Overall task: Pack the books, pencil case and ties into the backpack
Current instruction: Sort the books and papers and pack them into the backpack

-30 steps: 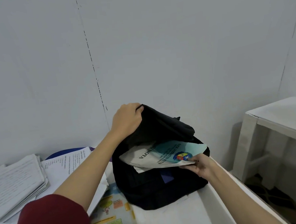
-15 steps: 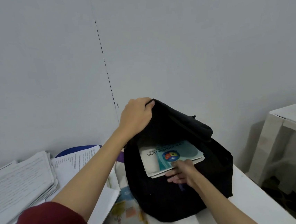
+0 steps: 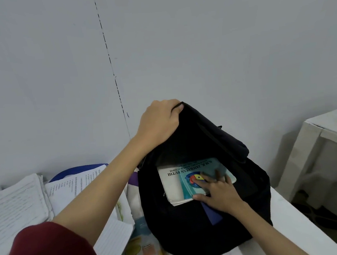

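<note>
A black backpack (image 3: 194, 233) stands upright on the white table against the wall, its top open. My left hand (image 3: 159, 124) grips the top edge of the flap and holds it up. A thin white and teal exercise book (image 3: 175, 185) sticks halfway out of the opening, over another book underneath. My right hand (image 3: 218, 192) presses on the book's cover with straight fingers, the thumb along its lower edge. A blue strip (image 3: 213, 215) of something shows in the opening under my right wrist. No pencil case or ties can be made out.
Stacks of lined papers (image 3: 17, 209) and printed sheets (image 3: 72, 184) lie at the left over a blue item (image 3: 75, 170). A colourful illustrated book (image 3: 142, 253) lies flat beside the backpack. A second white table (image 3: 336, 127) stands at the right across a gap of dark floor.
My right hand has pushed the book from lying across the opening down into the backpack and now lies flat on its cover. My left hand keeps its grip on the flap.
</note>
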Available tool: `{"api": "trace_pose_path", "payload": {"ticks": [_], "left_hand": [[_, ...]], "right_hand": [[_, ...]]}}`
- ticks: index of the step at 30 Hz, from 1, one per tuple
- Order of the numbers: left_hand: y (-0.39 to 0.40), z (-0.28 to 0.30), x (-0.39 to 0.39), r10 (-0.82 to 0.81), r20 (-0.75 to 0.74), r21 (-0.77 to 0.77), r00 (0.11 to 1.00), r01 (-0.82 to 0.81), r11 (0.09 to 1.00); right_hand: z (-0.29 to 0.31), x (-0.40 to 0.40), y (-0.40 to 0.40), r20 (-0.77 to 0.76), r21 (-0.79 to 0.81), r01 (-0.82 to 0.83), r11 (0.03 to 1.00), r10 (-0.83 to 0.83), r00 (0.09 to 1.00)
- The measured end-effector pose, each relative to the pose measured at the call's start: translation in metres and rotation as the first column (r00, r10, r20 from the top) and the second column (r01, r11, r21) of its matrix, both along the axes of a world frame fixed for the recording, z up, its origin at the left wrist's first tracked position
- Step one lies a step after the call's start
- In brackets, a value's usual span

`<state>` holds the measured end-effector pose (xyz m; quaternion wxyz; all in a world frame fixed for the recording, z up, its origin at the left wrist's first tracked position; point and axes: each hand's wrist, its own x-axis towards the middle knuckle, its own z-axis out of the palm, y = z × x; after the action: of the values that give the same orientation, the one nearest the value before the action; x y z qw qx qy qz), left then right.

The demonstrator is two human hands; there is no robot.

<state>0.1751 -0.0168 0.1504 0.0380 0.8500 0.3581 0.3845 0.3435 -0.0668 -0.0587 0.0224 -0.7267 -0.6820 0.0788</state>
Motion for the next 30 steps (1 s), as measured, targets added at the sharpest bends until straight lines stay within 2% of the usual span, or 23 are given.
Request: {"api": "trace_pose_path", "payload": {"ticks": [9, 11, 13, 14, 15, 17, 18, 19, 21, 23, 25, 26, 27, 28, 30], "left_hand": [[0.002, -0.007, 0.001, -0.024, 0.012, 0.023, 1.0, 0.024, 0.999], [0.002, -0.009, 0.001, -0.015, 0.004, 0.026, 1.0, 0.015, 1.0], [0.001, -0.012, 0.001, 0.001, -0.001, 0.017, 1.0, -0.001, 1.0], [0.001, -0.013, 0.0, 0.01, 0.0, 0.007, 1.0, -0.01, 1.0], [0.001, -0.016, -0.001, 0.02, -0.001, -0.009, 1.0, -0.02, 1.0], [0.0, -0.025, -0.004, 0.031, -0.013, -0.08, 0.999, -0.032, 0.996], [-0.002, -0.032, -0.008, 0.034, -0.02, -0.134, 0.999, -0.037, 0.99], [-0.003, -0.039, -0.011, 0.037, -0.034, -0.195, 0.999, -0.043, 0.98], [-0.007, -0.055, -0.022, 0.005, -0.041, -0.333, 0.999, -0.018, 0.943], [-0.017, -0.071, -0.041, -0.069, 0.007, -0.545, 0.998, 0.062, 0.836], [-0.035, -0.082, -0.065, -0.157, 0.077, -0.784, 0.985, 0.158, 0.6], [-0.044, -0.089, -0.079, -0.17, 0.109, -0.845, 0.979, 0.181, 0.503], [-0.053, -0.098, -0.096, -0.149, 0.147, -0.867, 0.978, 0.2, 0.456], [-0.06, -0.105, -0.112, -0.093, 0.187, -0.869, 0.978, 0.209, 0.448], [-0.074, -0.114, -0.147, 0.122, 0.258, -0.857, 0.959, 0.168, 0.488]], "right_hand": [[0.007, 0.008, 0.009, -0.055, -0.017, -0.023, 1.0, 0.022, 0.998], [0.009, 0.006, 0.002, -0.099, 0.067, -0.003, 0.998, 0.009, 0.995], [0.009, 0.002, -0.009, -0.139, 0.248, 0.014, 0.969, 0.022, 0.99], [0.009, -0.002, -0.016, -0.147, 0.387, 0.004, 0.922, 0.057, 0.987], [0.01, -0.007, -0.025, -0.126, 0.554, -0.023, 0.832, 0.111, 0.986], [0.018, -0.018, -0.041, -0.007, 0.826, -0.084, 0.557, 0.159, 0.987], [0.024, -0.024, -0.048, 0.055, 0.899, -0.121, 0.421, 0.166, 0.985], [0.036, -0.03, -0.054, 0.09, 0.935, -0.14, 0.325, 0.166, 0.982], [0.059, -0.041, -0.06, 0.106, 0.968, -0.131, 0.212, 0.125, 0.986], [0.071, -0.051, -0.059, 0.096, 0.971, -0.118, 0.209, 0.115, 0.989], [0.072, -0.06, -0.055, 0.092, 0.958, -0.127, 0.258, 0.142, 0.986], [0.069, -0.067, -0.052, 0.087, 0.949, -0.135, 0.285, 0.177, 0.98], [0.066, -0.077, -0.05, 0.079, 0.938, -0.149, 0.313, 0.227, 0.971], [0.062, -0.088, -0.049, 0.066, 0.928, -0.158, 0.337, 0.268, 0.961], [0.054, -0.113, -0.049, 0.024, 0.914, -0.164, 0.371, 0.355, 0.935]]}}
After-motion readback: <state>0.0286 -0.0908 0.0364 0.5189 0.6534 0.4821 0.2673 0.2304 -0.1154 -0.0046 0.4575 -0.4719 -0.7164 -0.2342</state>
